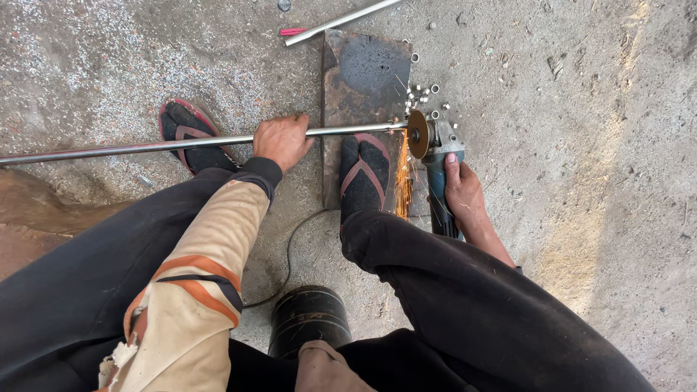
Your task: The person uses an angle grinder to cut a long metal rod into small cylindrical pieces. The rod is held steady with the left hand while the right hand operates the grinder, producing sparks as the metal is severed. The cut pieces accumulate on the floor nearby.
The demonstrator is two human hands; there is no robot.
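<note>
While left hand (282, 140) steadies pipe (145, 147) (sparks), grinder (435, 156) cuts.

Under your left hand (282, 140) the long rod (145, 147) is smooth, bright metal with a dull sheen. In your right hand (463, 192) the grinder (440, 174) has a matt blue-grey plastic body and a coarse brown disc (417, 134). Just beneath the disc lies a rusty, scorched steel plate (363, 80), rough and matt, on gritty concrete floor (581, 109).

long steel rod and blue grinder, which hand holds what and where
The left hand grips the long thin steel rod along its length, short of the cutting disc. The right hand holds the blue angle grinder by its body.
</note>
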